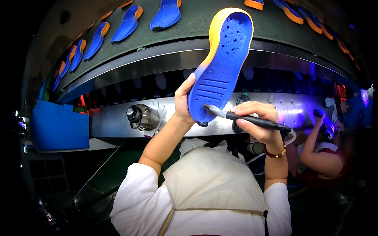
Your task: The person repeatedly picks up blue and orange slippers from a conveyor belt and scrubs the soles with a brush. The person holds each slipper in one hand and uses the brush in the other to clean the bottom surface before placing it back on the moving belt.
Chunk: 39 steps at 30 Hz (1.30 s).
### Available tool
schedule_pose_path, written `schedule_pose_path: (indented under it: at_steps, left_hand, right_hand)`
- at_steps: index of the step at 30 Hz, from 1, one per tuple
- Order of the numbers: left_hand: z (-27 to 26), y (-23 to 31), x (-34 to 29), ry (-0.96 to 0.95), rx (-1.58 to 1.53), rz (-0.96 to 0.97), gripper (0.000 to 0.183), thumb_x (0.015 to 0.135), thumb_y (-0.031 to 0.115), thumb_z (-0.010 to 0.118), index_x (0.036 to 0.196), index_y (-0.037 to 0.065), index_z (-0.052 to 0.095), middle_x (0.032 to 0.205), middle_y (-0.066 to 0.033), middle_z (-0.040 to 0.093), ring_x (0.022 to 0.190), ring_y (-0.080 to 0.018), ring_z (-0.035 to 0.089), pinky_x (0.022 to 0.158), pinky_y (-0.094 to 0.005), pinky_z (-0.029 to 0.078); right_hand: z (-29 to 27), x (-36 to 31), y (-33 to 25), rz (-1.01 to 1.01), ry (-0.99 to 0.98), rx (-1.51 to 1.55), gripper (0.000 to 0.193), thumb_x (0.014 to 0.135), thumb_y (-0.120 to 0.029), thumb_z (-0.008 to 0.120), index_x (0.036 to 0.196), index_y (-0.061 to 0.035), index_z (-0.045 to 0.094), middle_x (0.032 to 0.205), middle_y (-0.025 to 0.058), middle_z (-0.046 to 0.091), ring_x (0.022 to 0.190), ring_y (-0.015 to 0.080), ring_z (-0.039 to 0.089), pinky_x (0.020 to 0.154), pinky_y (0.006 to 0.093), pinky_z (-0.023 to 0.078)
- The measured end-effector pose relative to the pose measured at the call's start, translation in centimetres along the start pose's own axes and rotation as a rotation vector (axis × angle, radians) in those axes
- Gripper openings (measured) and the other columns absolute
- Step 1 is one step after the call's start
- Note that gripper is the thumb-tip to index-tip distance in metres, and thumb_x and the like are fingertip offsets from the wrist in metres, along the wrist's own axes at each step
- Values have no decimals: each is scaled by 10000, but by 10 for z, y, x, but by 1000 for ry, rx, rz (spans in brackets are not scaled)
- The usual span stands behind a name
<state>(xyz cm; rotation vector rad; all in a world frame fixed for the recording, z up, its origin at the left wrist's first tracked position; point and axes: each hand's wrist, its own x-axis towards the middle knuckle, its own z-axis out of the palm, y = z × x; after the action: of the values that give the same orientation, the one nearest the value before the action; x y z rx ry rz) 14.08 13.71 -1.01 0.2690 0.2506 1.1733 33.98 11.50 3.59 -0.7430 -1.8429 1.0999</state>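
Note:
A blue shoe sole [220,70] with an orange rim tilts upward in front of me, its hollow inner face toward me. My left hand [184,101] is closed round its lower left edge, the thumb lying along the side. Round holes dot the far end, and raised ribs cross the nearer part. My right hand [258,120] grips a black-handled brush [252,119]. The brush's pale tip meets the inner face of the sole near its lower end. Part of the left hand's fingers is hidden behind the sole.
Several blue and orange soles [128,24] lie along a green conveyor belt [189,32] at the back. A clear bottle with a dark lid [142,117] stands on the metal shelf [110,120]. A blue box [59,126] is at left; another person's arm [311,145] is at right.

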Motion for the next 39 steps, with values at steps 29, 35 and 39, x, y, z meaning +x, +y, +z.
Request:
schedule_pose_path:
  at_steps: [29,35,39]
  left_hand:
    - [-3,17,-5,129,612,-819,506,821,335,569,1161,-31,485,1051,-167,571,869,-183,602,743,-292,509]
    - [-9,22,-14,243,553,-726,526,819,358,573,1171,-20,478,1022,-138,575,850,-159,596,727,-267,497]
    - [-18,25,-16,173,766,-644,540,830,343,550,1214,-20,443,1062,-148,565,908,-183,592,786,-291,491]
  right_hand:
    - [-39,-17,19,111,-595,-188,174,722,-32,641,894,-33,611,913,110,641,884,252,613,766,309,485]
    - [-56,-16,24,132,-381,-121,189,709,-45,673,891,-19,632,921,111,650,859,230,630,769,296,494]
    - [-56,-26,36,234,-508,-282,209,718,-101,672,914,-35,638,920,100,654,821,232,638,737,302,493]
